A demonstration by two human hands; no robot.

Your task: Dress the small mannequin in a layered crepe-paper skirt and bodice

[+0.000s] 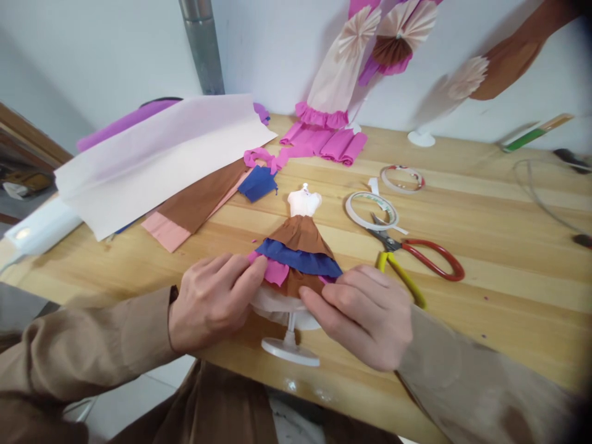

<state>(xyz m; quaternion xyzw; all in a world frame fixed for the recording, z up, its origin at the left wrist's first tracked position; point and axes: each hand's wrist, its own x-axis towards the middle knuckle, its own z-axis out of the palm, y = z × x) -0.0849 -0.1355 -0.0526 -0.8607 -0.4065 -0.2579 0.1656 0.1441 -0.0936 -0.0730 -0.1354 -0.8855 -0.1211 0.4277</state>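
In the middle of the frame, just below centre, the small dress form (304,202) lies on its back on the wooden table (485,203). Its round stand (290,351) hangs at the near edge, and a layered paper skirt (298,246) spreads toward me. My left hand (210,302) is closed, fingertips pinching the pink frill (276,271) at the skirt's left hem. My right hand (365,317) lies bent over the brown hem on the right. The thumb is hidden, so I cannot tell whether it grips or only presses.

The paper looks thin and crinkled, so I judge that pulling the two sides apart could tear the frill or peel the blue band (300,259) off the brown. The stand sits so close to the table's lip that a hard push toward me could tip the form off. The scissors (416,259) and tape roll (372,209) lie just right of my knuckles, where a sleeve could snag them.
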